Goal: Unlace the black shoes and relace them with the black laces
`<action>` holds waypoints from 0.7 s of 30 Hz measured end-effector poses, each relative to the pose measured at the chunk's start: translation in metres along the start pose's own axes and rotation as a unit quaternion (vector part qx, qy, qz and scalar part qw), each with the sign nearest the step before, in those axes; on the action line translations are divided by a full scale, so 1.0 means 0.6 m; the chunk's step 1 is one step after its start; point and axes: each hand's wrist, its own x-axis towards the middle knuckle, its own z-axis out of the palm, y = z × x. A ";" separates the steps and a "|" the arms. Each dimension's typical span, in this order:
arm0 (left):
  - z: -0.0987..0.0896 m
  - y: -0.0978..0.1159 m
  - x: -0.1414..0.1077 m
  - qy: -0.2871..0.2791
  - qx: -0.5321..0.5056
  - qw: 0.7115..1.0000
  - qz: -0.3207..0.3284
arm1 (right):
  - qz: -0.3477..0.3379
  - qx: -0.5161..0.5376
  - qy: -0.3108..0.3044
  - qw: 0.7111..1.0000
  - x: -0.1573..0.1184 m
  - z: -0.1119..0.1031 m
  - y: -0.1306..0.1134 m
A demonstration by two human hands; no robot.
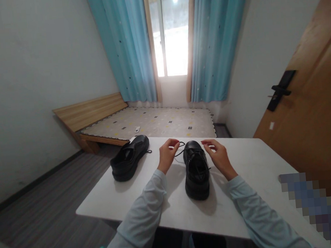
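A black lace-up shoe (197,183) stands on the white table (172,200), toe pointing away from me and its opening toward me. My left hand (168,152) is closed in a pinch on a black shoelace (180,152), which loops out from the left side of this shoe. On the shoe's other side, my right hand (217,154) hovers by the toe with bent fingers a little apart; no lace shows in it. A short lace end sticks out at the shoe's right edge. The matching black shoe (128,162) sits further left, angled, near the table's edge.
Beyond the table is a bed (153,121) with a patterned mattress and a small white object (137,129). Blue curtains (129,46) flank a bright window (172,42). A wooden door (311,99) stands on the right. A blurred-out patch covers the lower right.
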 end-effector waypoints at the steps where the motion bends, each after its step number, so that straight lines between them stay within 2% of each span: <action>1: 0.001 0.005 -0.003 -0.011 -0.021 1.000 0.006 | -0.012 0.001 -0.011 1.000 -0.001 0.001 -0.004; 5: 0.006 0.023 -0.013 -0.062 -0.075 0.994 0.052 | -0.067 -0.013 -0.046 0.997 -0.004 0.005 -0.012; 11: 0.021 0.031 -0.027 -0.129 -0.073 0.981 0.127 | -0.141 -0.030 -0.079 0.986 -0.002 0.008 -0.010; 15: 0.030 0.034 -0.034 -0.136 -0.084 0.978 0.134 | -0.123 -0.037 -0.070 0.989 -0.005 0.010 -0.014; 18: 0.033 0.037 -0.037 -0.125 -0.086 0.980 0.130 | -0.085 -0.058 -0.057 0.993 -0.007 0.010 -0.018; 21: 0.036 0.038 -0.040 -0.104 -0.068 0.982 0.143 | -0.077 -0.076 -0.053 0.993 -0.006 0.011 -0.019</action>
